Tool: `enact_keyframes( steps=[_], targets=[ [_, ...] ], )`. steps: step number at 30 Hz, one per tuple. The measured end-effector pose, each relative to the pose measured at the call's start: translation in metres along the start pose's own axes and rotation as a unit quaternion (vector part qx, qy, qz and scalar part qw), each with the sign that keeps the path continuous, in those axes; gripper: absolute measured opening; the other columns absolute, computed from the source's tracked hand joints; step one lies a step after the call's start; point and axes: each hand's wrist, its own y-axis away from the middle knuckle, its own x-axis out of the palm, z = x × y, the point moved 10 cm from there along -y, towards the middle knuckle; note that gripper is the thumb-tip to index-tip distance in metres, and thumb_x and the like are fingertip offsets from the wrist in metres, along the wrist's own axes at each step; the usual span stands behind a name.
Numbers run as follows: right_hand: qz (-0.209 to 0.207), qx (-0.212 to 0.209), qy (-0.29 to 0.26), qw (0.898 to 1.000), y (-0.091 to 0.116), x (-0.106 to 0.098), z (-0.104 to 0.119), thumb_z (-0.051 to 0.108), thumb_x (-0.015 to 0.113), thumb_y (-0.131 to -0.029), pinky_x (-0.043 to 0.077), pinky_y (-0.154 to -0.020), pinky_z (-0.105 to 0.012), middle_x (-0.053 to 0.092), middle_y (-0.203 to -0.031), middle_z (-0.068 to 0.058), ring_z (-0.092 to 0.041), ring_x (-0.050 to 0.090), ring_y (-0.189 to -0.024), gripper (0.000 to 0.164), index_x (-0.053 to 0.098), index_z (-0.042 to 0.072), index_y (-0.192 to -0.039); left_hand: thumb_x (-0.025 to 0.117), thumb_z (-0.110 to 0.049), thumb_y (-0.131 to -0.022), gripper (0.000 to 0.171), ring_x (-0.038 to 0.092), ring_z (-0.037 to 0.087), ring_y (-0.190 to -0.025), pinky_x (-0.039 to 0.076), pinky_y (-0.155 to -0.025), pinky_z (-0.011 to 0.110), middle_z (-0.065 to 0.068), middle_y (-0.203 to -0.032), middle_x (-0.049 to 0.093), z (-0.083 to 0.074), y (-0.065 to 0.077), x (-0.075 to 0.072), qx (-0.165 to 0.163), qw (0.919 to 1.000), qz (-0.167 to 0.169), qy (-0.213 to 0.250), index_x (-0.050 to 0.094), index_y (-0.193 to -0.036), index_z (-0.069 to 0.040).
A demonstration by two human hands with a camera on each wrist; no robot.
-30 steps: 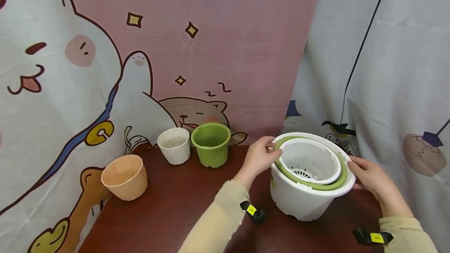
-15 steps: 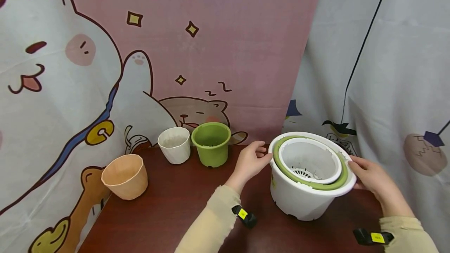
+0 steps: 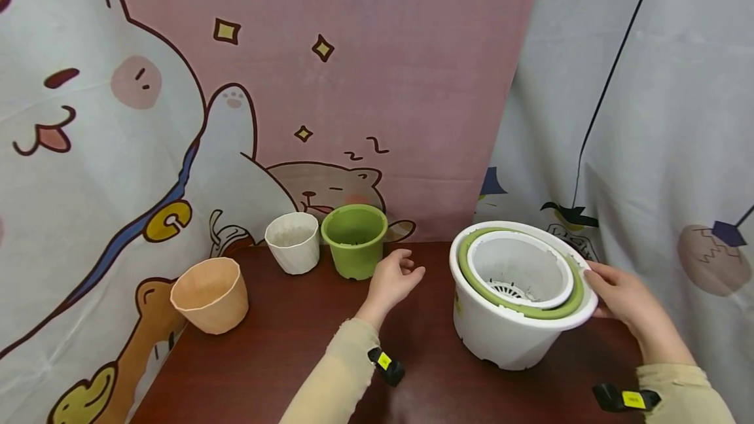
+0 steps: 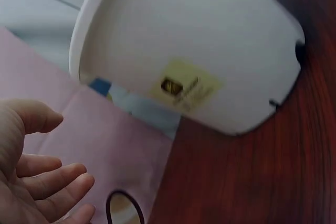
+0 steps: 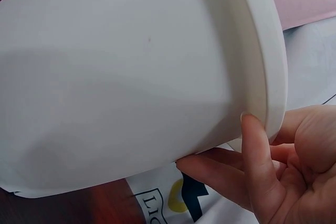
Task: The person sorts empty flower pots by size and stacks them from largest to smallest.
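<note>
A large white flowerpot (image 3: 501,342) stands on the right of the table, with a green pot (image 3: 468,273) and a smaller white pot (image 3: 518,260) nested inside it. My right hand (image 3: 624,300) grips the large pot's rim at its right side; in the right wrist view the fingers (image 5: 257,156) curl around that rim. My left hand (image 3: 391,283) is in the air over the table, holding nothing, its fingers loosely bent. It sits between the nested pots and a separate green flowerpot (image 3: 356,257). The left wrist view shows a yellow label (image 4: 189,85) on the large pot's wall.
A small white pot (image 3: 294,250) stands beside the green one at the table's back edge. Further left is a peach-coloured pot (image 3: 218,306) near the table's left edge. A printed curtain (image 3: 424,84) hangs behind the dark red table (image 3: 283,358).
My left hand has let go of the nested pots' left rim and moved left, toward the separate green pot. The right hand stays at the large pot's rim, and the pots have not moved.
</note>
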Motion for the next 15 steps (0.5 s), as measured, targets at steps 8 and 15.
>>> enact_keyframes(
  steps=[8, 15],
  targets=[
    [-0.004, 0.002, 0.007, 1.000, 0.000, -0.001, 0.001, 0.032, 0.036, -0.108, 0.058, -0.058, -0.031, 0.057, -0.108, -0.029, -0.012, 0.063, -0.067, 0.064, 0.026, -0.019, -0.144, 0.071, -0.025, -0.090, 0.045, 0.067, 0.026, -0.089, 0.056, -0.076, 0.041, 0.016, -0.104, 0.068, 0.035, 0.001, -0.021, -0.029, 0.9992, -0.023, -0.012, 0.062, -0.125, 0.001],
    [-0.001, 0.007, 0.007, 1.000, 0.000, -0.001, 0.000, 0.032, 0.037, -0.108, 0.058, -0.058, -0.031, 0.060, -0.103, -0.024, -0.013, 0.063, -0.066, 0.064, 0.025, -0.019, -0.144, 0.072, -0.027, -0.088, 0.046, 0.067, 0.030, -0.094, 0.055, -0.082, 0.046, 0.016, -0.102, 0.070, 0.061, 0.002, -0.041, -0.039, 0.9974, -0.045, -0.040, 0.063, -0.122, 0.002]
  ],
)
